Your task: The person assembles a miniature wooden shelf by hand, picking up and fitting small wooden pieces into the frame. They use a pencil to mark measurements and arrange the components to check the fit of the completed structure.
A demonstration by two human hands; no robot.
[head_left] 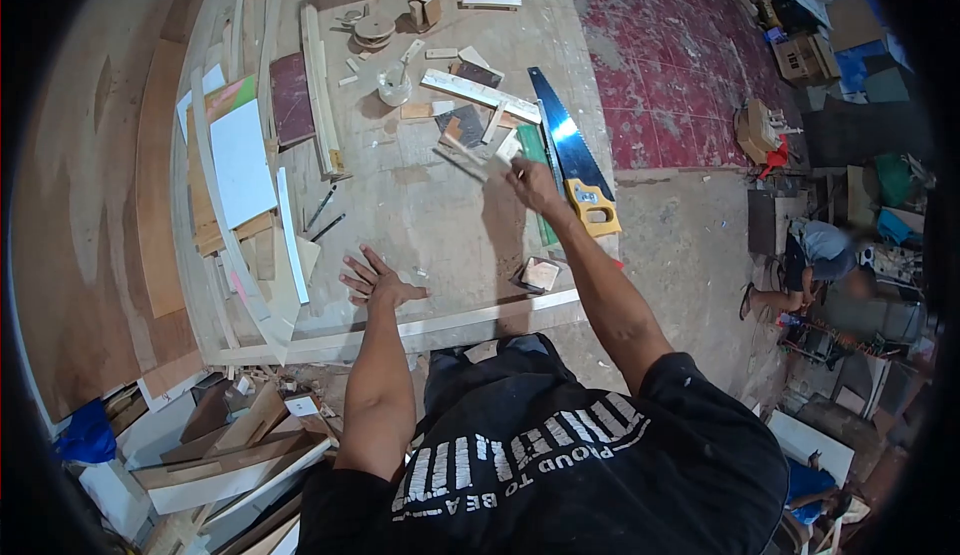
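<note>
My left hand lies on the worktable with its fingers spread, holding nothing. My right hand is closed on a thin pale wooden stick, which points up and to the left. Its end inside my fingers is hidden. Just right of that hand lies a handsaw with a yellow handle, beside a green strip. A long pale wood strip and dark sandpaper-like pieces lie beyond the hand. A small wood block sits near the front edge.
A clear cup, a round wooden piece and small offcuts stand farther back. At left are white panels, wood strips and two pens. Scrap wood piles below left. Other people are at the right.
</note>
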